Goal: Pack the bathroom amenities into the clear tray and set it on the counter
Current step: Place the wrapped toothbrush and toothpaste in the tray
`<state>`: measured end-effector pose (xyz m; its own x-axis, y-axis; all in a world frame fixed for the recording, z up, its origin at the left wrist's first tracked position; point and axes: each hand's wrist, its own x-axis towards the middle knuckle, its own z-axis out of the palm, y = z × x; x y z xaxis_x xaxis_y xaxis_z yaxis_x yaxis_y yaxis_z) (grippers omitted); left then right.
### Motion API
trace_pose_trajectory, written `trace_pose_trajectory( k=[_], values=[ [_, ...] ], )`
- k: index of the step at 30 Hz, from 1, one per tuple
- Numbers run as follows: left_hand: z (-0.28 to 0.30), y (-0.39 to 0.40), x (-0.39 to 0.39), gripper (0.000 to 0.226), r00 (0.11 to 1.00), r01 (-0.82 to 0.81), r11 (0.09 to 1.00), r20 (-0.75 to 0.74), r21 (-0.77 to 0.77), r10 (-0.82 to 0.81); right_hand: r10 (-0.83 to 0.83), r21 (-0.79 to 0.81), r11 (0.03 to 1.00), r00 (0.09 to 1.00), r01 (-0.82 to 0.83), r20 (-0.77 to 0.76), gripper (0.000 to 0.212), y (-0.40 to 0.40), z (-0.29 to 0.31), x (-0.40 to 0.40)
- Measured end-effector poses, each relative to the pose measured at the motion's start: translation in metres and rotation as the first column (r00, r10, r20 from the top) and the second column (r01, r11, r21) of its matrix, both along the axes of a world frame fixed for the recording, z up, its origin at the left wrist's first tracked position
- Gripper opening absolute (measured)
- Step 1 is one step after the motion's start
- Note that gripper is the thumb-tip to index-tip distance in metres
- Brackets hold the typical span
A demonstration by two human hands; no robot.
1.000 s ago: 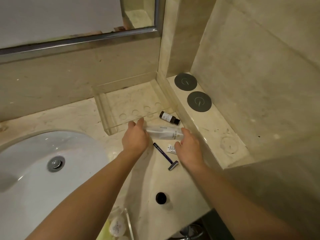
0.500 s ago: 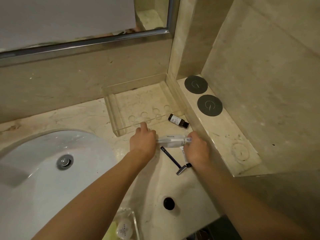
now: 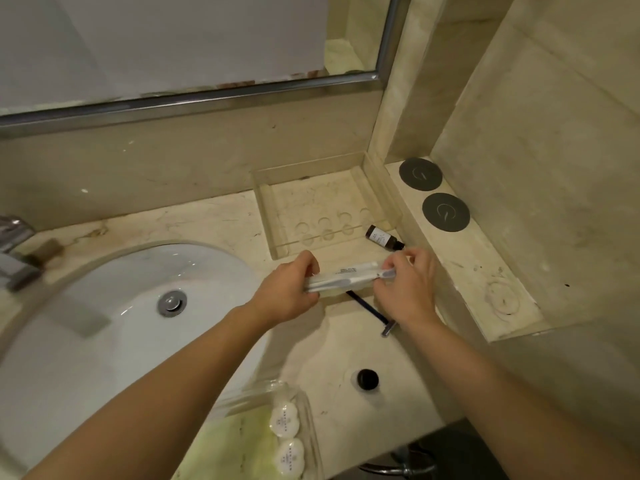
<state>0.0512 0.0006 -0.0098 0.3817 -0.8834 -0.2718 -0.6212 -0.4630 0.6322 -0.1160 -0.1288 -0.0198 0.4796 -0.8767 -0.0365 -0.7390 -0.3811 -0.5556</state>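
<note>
head | both hands, left hand and right hand, grip toothbrush packet | razor partly hidden

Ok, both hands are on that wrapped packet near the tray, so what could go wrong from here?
The left hand and right hand hold the clear packet only by its ends, so it might sag or slip. The dark bottle lies on its side against the clear tray, where a hand could knock it. The razor beneath could be swept aside.
</note>
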Motion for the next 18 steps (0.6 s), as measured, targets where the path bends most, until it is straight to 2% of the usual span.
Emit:
trace_pose_trajectory(
  k=[3,6,8,12,15,18],
  values=[
    [0.011,0.025,0.009,0.035,0.988,-0.029,0.998,-0.150,0.060,0.038,0.023,0.231,0.972,0.994,-0.047,0.107,0.017,0.015,0.013,0.009],
    [0.024,0.058,0.015,0.029,0.967,-0.023,0.986,-0.246,0.165,0.064,0.033,0.303,0.950,0.989,-0.077,0.148,0.021,0.041,0.021,0.016],
    [0.031,0.078,0.019,0.041,0.956,-0.045,0.968,-0.271,0.249,0.115,0.043,0.330,0.939,0.984,-0.098,0.170,0.022,0.060,0.025,0.018],
    [0.037,0.122,0.031,0.061,0.958,-0.098,0.890,-0.201,0.445,0.205,0.126,0.252,0.952,0.974,-0.172,0.187,0.027,0.093,0.031,0.017],
    [0.039,0.157,0.039,0.047,0.852,-0.212,0.848,-0.332,0.486,0.404,0.219,0.134,0.959,0.955,-0.248,0.198,0.027,0.112,0.035,0.014],
    [0.037,0.185,0.047,0.029,0.750,-0.284,0.806,-0.404,0.520,0.525,0.313,0.034,0.945,0.930,-0.325,0.191,0.023,0.130,0.037,0.012]
  ],
)
